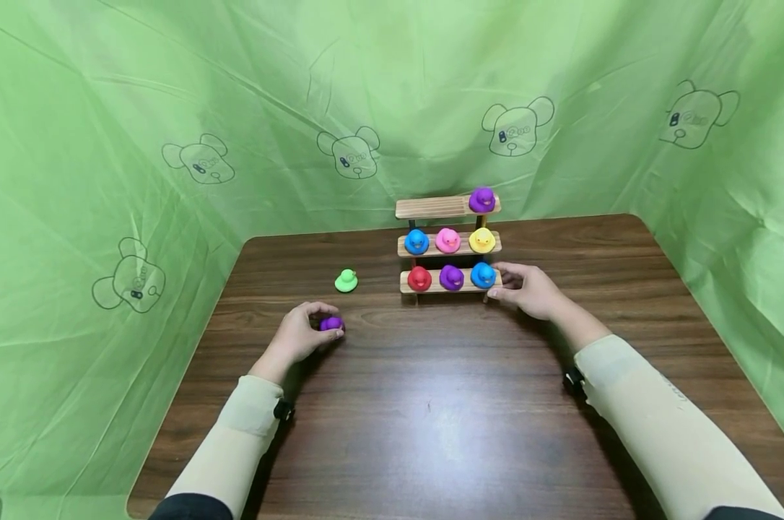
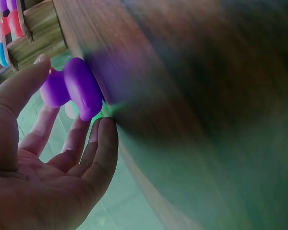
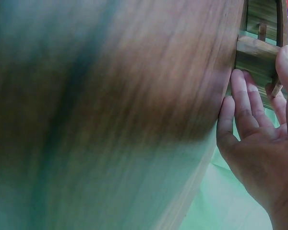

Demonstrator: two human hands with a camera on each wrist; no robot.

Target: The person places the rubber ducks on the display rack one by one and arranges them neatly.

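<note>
My left hand (image 1: 302, 331) has its thumb and fingers curved round a purple rubber duck (image 1: 330, 324), low over the table. The left wrist view shows this purple duck (image 2: 79, 88) between the thumb and the fingers of the left hand (image 2: 57, 158). Over on the right, my right hand (image 1: 527, 289) holds the right end of the bottom tier of a small wooden shelf (image 1: 434, 208), thumb in front and fingers behind. That right hand (image 3: 261, 129) partly hides the shelf end. A green duck (image 1: 346, 281) sits on the table beyond the left hand.
Bottom tier: red (image 1: 419, 279), purple (image 1: 451, 277) and blue (image 1: 483, 275) ducks. Middle tier: blue (image 1: 416, 242), pink (image 1: 447, 240) and yellow (image 1: 481, 240) ducks. A purple duck (image 1: 481, 200) stands at the top right. Green cloth (image 1: 431, 94) hangs behind the brown table (image 1: 379, 404).
</note>
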